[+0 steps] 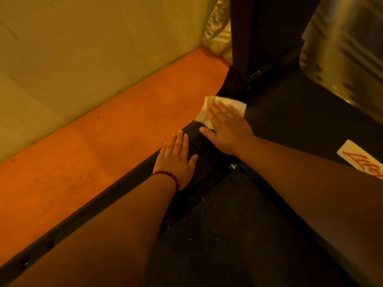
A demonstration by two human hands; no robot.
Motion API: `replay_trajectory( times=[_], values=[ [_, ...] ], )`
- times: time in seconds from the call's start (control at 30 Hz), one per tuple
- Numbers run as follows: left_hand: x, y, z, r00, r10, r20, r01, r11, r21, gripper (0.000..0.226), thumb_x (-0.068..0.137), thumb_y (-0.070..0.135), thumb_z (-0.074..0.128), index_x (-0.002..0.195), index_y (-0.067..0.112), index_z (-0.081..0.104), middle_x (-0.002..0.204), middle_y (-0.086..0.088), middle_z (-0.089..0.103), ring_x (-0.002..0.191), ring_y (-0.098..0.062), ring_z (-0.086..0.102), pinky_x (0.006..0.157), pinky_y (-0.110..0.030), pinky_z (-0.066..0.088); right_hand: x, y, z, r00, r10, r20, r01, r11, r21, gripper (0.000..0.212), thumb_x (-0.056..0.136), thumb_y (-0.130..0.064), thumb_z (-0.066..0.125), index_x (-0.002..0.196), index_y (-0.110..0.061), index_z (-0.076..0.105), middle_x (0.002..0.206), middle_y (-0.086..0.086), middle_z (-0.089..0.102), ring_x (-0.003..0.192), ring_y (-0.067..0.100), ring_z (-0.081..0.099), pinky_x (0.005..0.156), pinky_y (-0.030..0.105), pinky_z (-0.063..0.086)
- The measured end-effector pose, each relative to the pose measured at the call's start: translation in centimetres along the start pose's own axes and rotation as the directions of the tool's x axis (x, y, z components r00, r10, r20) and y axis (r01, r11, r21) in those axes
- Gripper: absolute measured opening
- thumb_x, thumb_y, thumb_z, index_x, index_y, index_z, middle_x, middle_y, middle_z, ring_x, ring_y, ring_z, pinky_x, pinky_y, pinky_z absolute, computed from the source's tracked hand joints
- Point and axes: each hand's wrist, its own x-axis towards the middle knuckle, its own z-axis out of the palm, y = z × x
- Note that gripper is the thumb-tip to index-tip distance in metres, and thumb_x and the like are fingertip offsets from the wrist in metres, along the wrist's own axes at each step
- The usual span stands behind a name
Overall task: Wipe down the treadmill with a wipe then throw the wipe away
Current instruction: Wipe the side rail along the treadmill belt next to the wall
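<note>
Pale wall panels fill the upper left of the frame. Orange floor runs below them in a diagonal band, lower left to upper centre.

Dark side rail of the treadmill borders the floor, rising from the lower left corner toward centre.

Left hand, centre frame: palm down, fingers straight and together, lying flat on the rail. Holds nothing. Red bead bracelet at the wrist.

Right hand, just right of and above the left hand, apart from it: palm down, fingers straight, pressing flat on the wipe.

Wipe: white, crumpled, lying on the treadmill frame at the foot of the dark upright; its edges show beyond the fingertips.

Speckled dark belt, lower centre, between the two forearms.

White label with red lettering at the right edge, partly cut off; text not readable.

Shiny, blurred metallic surface, upper right.
</note>
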Motion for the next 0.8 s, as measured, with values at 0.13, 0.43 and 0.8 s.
replay_trajectory(
  times=[0.13, 0.43, 0.8],
  values=[
    [0.0, 0.0, 0.0, 1.0, -0.003, 0.008, 0.003, 1.0, 0.001, 0.066, 0.102, 0.048, 0.01, 0.15, 0.014, -0.017, 0.158, -0.004, -0.024, 0.145, -0.017, -0.02, 0.114, -0.032, -0.014, -0.8, -1.4, 0.4, 0.979, -0.197, 0.055, 0.184, 0.966, 0.182, 0.065, 0.101, -0.053, 0.015, 0.155, -0.02, -0.001, 0.162, 0.001, -0.008, 0.148, 0.014, -0.011, 0.117, 0.031, -0.008],
    [0.0, 0.1, 0.0, 1.0, -0.008, 0.014, 0.007, 1.0, 0.019, 0.066, 0.102, 0.048, 0.01, 0.15, 0.013, -0.019, 0.157, -0.005, -0.026, 0.145, -0.018, -0.022, 0.114, -0.033, -0.014, -1.3, -1.4, 0.8, 0.987, -0.154, 0.052, 0.143, 0.974, 0.174, 0.07, 0.098, -0.058, 0.012, 0.154, -0.021, -0.006, 0.162, 0.002, -0.013, 0.148, 0.015, -0.014, 0.12, 0.037, -0.007],
    [-0.1, 0.1, 0.0, 1.0, -0.001, 0.009, 0.001, 0.999, 0.036, 0.065, 0.102, 0.047, 0.009, 0.149, 0.013, -0.02, 0.157, -0.005, -0.027, 0.144, -0.017, -0.023, 0.111, -0.031, -0.017, -2.6, -1.9, 1.1, 0.979, -0.2, 0.048, 0.188, 0.963, 0.194, 0.066, 0.099, -0.056, 0.015, 0.154, -0.026, -0.006, 0.161, -0.001, -0.014, 0.147, 0.014, -0.014, 0.117, 0.033, -0.01]
  ],
)
